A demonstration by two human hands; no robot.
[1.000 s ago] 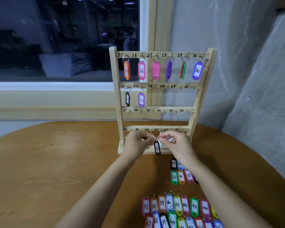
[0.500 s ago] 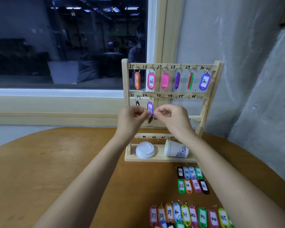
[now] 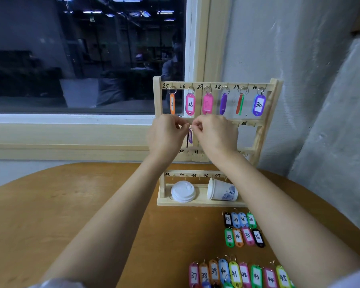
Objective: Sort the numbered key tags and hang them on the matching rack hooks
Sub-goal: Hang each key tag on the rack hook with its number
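Grips pinched on the black tag (image 3: 187,142), left hand (image 3: 166,138) and right hand (image 3: 214,136) have risen from six o'clock up the rack (image 3: 259,140), ready to hook it.

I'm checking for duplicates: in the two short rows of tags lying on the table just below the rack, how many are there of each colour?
Black tags: 2
Blue tags: 2
Green tags: 2
Orange tag: 1
Pink tag: 1
Total: 8
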